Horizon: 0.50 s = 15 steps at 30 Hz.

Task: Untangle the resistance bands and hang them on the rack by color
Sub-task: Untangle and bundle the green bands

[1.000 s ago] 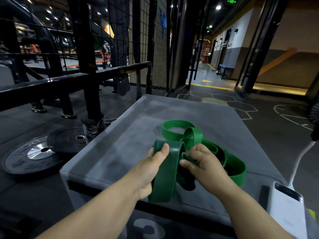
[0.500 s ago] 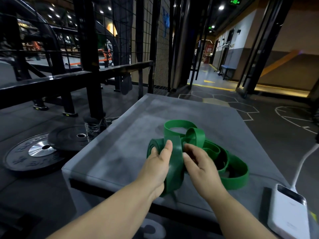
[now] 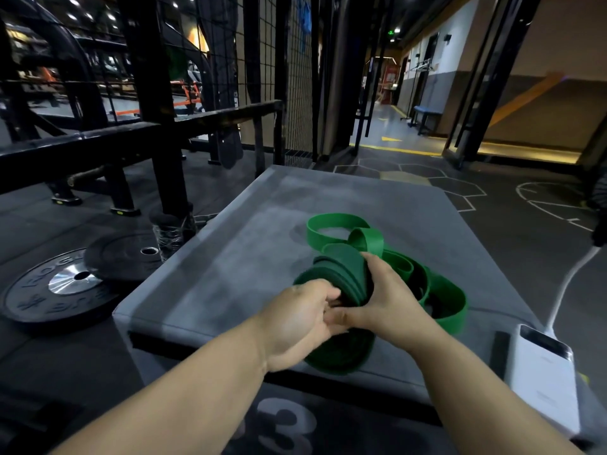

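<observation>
Gripping a tangle of green bands [image 3: 341,274], both hands meet at the near edge of the grey tabletop [image 3: 230,257]. The left hand [image 3: 295,320] has its fingers [image 3: 323,289] curled in against the darker folded loops, clamped on them from the left side. The right hand [image 3: 387,300] has its fingers [image 3: 372,262] wrapped over the top of the same stack of loops, and its thumb lies across toward the left fingers, touching them. Between the two sets of fingers the loops stand on edge, layered one against another. Below the fingers a wide dark loop sags onto the front lip of the tabletop. Beyond the fingers a brighter loop lies flat and open on the tabletop, with a smaller curl standing up beside it. To the right of the fingers more bright loops spill out and rest on the tabletop, touching the held bundle. All the bands in view are green, darker or brighter. Right of the fingers and nearer the camera, a white power bank [image 3: 542,382] lies on the tabletop, and a white cable [image 3: 565,290] runs from it off the right side. Left of the fingers, down on the floor, two black plates [image 3: 65,290] overlap beside a black frame [image 3: 82,142].
</observation>
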### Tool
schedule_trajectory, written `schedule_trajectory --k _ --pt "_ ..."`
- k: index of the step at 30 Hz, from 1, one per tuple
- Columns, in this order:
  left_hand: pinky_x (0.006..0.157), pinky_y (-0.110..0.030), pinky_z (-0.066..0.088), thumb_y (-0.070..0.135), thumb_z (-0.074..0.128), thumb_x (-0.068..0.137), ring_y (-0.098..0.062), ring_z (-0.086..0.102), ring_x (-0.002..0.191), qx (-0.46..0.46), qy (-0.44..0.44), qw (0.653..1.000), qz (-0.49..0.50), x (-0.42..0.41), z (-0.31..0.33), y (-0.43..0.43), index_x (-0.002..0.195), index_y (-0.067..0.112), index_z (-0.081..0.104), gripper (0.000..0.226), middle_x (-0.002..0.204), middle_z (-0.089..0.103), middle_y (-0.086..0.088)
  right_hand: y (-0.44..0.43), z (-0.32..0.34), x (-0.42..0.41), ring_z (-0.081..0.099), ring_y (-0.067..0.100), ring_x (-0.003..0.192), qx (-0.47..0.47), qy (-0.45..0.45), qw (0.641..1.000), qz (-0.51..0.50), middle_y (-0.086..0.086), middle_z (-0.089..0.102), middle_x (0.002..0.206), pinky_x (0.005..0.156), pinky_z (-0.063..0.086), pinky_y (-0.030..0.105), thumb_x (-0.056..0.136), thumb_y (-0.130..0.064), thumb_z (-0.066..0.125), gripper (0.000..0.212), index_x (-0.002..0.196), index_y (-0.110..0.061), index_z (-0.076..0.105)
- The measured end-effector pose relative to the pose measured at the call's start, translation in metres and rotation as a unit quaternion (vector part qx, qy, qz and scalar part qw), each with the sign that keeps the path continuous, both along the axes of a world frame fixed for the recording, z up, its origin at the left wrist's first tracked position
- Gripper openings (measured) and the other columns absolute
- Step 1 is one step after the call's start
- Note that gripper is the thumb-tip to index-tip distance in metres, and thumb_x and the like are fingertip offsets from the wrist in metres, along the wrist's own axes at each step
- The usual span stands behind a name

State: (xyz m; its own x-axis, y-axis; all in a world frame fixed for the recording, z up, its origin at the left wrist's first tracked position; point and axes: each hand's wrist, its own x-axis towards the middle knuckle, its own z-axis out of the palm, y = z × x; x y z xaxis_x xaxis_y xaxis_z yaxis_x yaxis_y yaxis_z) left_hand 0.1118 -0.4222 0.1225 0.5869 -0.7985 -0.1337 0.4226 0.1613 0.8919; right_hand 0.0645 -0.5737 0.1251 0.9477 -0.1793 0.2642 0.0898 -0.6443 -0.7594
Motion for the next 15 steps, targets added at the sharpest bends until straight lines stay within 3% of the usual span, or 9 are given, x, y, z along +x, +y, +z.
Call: schedule_trajectory --k 3,5,7,9,12,15 --pt "0.101 -0.036 0.049 0.004 0.037 0.098 -0.025 0.058 0.114 0.066 -0.068 0.995 -0.036 -0.002 0.001 0.007 0.104 0.001 0.061 0.025 0.115 0.062 -0.016 -0.004 0.004 -0.004 0.055 -0.011 0.087 -0.002 0.008 1.0 -0.012 -0.017 0.06 0.097 0.072 0.038 0.001 0.051 -0.027 0.095 0.071 0.107 -0.031 0.05" --pt "0.099 -0.032 0.05 0.002 0.033 0.102 -0.022 0.058 0.12 0.118 -0.141 0.981 -0.066 -0.002 0.008 0.015 0.127 0.005 0.053 0.032 0.127 0.06 -0.01 -0.011 0.005 -0.005 0.063 -0.003 0.083 0.044 0.02 0.999 0.004 -0.012 0.068 0.095 0.072 0.043 0.005 0.059 -0.016 0.092 0.059 0.105 -0.025 0.057" --pt "0.094 -0.027 0.052 0.009 0.041 0.102 -0.016 0.059 0.12 0.163 -0.225 0.956 -0.09 0.0 0.011 0.02 0.145 0.007 0.036 0.043 0.134 0.057 -0.008 -0.019 0.004 -0.006 0.07 0.01 0.088 0.122 0.011 0.992 0.009 -0.001 0.074 0.093 0.079 0.052 0.021 0.058 -0.017 0.089 0.051 0.103 -0.019 0.064" --pt "0.085 -0.022 0.054 0.01 0.052 0.098 -0.007 0.064 0.11 0.184 -0.286 0.937 -0.08 -0.002 0.014 0.02 0.147 0.009 0.033 0.052 0.122 0.063 0.0 -0.023 0.002 -0.007 0.072 0.021 0.092 0.175 0.004 0.984 0.016 0.004 0.075 0.096 0.085 0.056 0.036 0.057 -0.02 0.084 0.051 0.104 -0.014 0.066" --pt "0.067 -0.018 0.054 0.005 0.066 0.088 -0.004 0.069 0.087 0.199 -0.322 0.926 -0.009 -0.008 0.012 0.013 0.14 0.011 0.045 0.056 0.093 0.071 0.006 -0.021 0.0 -0.005 0.072 0.025 0.092 0.217 0.007 0.976 0.027 0.009 0.075 0.096 0.086 0.056 0.042 0.058 -0.016 0.081 0.05 0.105 -0.008 0.066" --pt "0.052 -0.024 0.052 0.018 0.076 0.08 -0.005 0.067 0.061 0.2 -0.377 0.895 0.131 -0.012 0.01 0.013 0.105 0.02 0.07 0.026 0.067 0.069 0.006 -0.019 -0.002 -0.001 0.071 0.03 0.092 0.263 0.0 0.965 0.017 0.013 0.074 0.097 0.085 0.056 0.043 0.059 -0.014 0.077 0.049 0.105 -0.005 0.065"
